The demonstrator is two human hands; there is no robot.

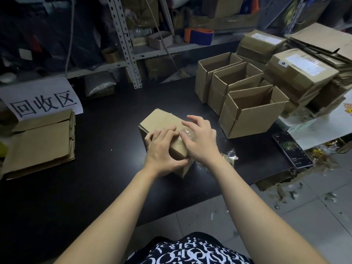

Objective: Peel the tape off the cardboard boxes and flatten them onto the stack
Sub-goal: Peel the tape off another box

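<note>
Box (162, 121) closed, plain brown; clear glossy tape (187, 133) on top.

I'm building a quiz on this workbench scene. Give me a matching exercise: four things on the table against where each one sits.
Things:
1 closed box
2 flattened stack
3 open boxes
4 phone

Places:
A near right edge of the table
B middle of the table
C left, just below the paper sign
D far right, upright in a row

Pairs: 1-B, 2-C, 3-D, 4-A
</note>
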